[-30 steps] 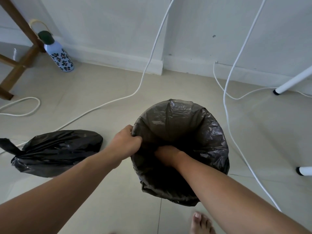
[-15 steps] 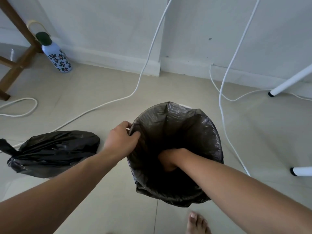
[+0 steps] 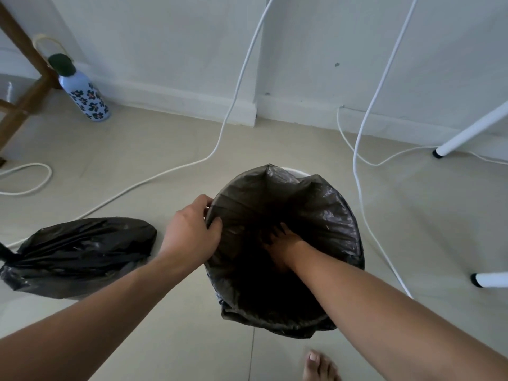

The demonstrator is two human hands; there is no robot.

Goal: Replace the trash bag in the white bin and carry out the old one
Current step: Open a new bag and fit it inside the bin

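Observation:
A fresh dark trash bag lines the white bin, whose rim peeks out only at the far edge. My left hand grips the bag's edge at the bin's left rim, thumb inside the liner. My right hand is down inside the bag with its fingers spread, pressing the liner inward. The old trash bag, full and knotted at its left end, lies on the floor to the left of the bin.
White cables trail over the tiled floor left and right of the bin. A flowered water bottle leans by a wooden stool leg at the back left. White furniture legs stand at the right. My bare foot is near the bin.
My right hand has pushed deeper into the bag and spread its fingers. My left hand has kept its grip on the left edge. The camera moved slightly closer.

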